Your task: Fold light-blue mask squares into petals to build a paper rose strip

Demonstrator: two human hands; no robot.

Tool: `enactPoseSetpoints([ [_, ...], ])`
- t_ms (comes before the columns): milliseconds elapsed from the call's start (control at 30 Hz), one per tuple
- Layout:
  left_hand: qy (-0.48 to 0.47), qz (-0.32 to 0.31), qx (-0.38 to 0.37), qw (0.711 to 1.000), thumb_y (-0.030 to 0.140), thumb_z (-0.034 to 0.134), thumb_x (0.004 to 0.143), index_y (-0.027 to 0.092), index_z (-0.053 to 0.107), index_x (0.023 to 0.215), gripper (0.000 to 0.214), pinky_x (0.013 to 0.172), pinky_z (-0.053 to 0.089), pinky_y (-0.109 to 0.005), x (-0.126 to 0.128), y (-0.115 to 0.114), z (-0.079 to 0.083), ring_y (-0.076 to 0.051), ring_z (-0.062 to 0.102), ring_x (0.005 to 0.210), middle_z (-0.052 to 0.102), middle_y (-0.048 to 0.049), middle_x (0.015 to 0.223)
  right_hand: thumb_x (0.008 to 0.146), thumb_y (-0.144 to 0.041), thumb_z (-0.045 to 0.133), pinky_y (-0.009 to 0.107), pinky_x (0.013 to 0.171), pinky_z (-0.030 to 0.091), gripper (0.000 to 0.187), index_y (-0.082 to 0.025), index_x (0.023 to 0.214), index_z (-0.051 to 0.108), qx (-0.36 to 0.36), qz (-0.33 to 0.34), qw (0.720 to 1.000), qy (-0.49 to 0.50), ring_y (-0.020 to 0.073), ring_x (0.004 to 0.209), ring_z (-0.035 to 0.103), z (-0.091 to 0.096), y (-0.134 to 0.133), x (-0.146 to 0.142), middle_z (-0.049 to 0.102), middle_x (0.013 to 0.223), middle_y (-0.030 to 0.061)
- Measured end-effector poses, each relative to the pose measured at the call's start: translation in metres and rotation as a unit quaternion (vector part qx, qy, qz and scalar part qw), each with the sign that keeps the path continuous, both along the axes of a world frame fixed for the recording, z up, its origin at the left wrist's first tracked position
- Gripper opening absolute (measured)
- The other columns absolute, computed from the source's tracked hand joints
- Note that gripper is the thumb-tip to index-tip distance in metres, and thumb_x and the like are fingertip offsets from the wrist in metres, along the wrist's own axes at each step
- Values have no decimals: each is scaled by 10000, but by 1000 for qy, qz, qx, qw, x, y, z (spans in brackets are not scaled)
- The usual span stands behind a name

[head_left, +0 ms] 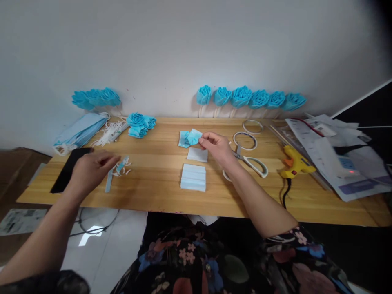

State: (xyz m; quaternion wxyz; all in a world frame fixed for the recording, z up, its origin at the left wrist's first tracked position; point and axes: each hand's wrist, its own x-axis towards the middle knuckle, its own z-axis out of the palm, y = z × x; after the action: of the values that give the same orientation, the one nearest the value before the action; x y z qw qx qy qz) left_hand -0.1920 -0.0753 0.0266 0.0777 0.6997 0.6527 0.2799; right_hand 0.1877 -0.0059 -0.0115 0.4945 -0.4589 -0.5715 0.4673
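Note:
My right hand pinches a light blue piece of mask fabric by its edge, just over a folded blue fabric piece. Below these, a pale fabric piece and a pleated blue square lie flat on the table. My left hand is closed, thumb against fingers, beside a small heap of white and blue scraps. What its fingers hold, if anything, cannot be made out. A narrow blue strip lies below that hand, and a black phone lies partly beneath it.
Blue fabric roses on sticks line the wall; more roses lie at left near blue masks and white ear loops. Scissors, tape rolls, a yellow glue gun and papers occupy the right.

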Motion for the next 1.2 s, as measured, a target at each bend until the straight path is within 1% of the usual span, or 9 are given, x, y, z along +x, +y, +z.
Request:
enactPoseSetpoints([
  [33,32,16,-31,999,423,645,821,242,651,641,256,601,352,-325,-10,-3,-7,-173,513,583,624,3,635,726,-431,709,264,628,431,243,-195,749,657,-4,3,1000,5,116,616,529,1,0,-1,605,654,-23],
  [133,101,31,14,994,391,677,777,253,680,841,152,798,450,-433,-19,-7,-18,-284,607,860,680,-39,892,698,-437,731,266,642,454,253,-199,739,652,-12,12,1000,17,126,637,562,3,-2,-2,639,668,-9],
  [267,101,-14,104,989,382,667,816,244,670,1099,315,1042,400,-533,22,-1,-5,-354,566,1186,670,-93,1208,707,-418,717,255,597,412,234,-195,730,648,-11,26,1000,-5,123,616,542,6,-4,-2,642,656,-4],
  [400,-50,-164,72,983,414,625,869,243,699,1117,310,936,501,-411,95,22,16,-234,650,977,719,-81,1130,724,-401,696,249,579,380,215,-192,744,651,4,53,998,-36,118,610,524,7,-6,-1,638,664,-10],
  [567,-125,-264,-42,955,423,601,887,204,745,1103,339,862,511,-338,157,63,25,-208,672,949,747,-88,1124,750,-366,656,249,604,377,184,-184,780,665,0,96,994,-46,108,620,531,7,-7,1,642,705,-16],
  [733,-167,-257,-116,945,396,659,841,191,785,902,249,778,495,-303,170,85,20,-211,684,865,775,-63,935,757,-362,647,247,606,380,182,-181,775,666,11,98,994,-53,103,616,519,8,-7,2,626,697,-18],
  [933,-240,-231,-141,932,336,710,777,157,739,745,184,628,429,-269,173,83,14,-138,583,629,676,-22,669,721,-452,719,254,621,445,283,-182,803,710,-9,68,997,-22,118,639,546,11,-5,3,645,698,-2],
  [1067,-374,-191,-127,899,374,725,756,164,708,706,216,654,468,-279,175,83,4,-128,569,610,665,-20,654,727,-567,733,271,705,522,385,-207,863,737,-45,52,996,61,147,769,618,11,-4,2,709,835,32],
  [1200,-474,-172,-152,850,445,764,722,166,700,706,287,658,487,-281,175,87,-11,-120,582,618,713,-53,736,663,-556,800,264,707,536,400,-214,864,745,-75,56,991,92,154,826,630,9,-3,1,723,879,34],
])
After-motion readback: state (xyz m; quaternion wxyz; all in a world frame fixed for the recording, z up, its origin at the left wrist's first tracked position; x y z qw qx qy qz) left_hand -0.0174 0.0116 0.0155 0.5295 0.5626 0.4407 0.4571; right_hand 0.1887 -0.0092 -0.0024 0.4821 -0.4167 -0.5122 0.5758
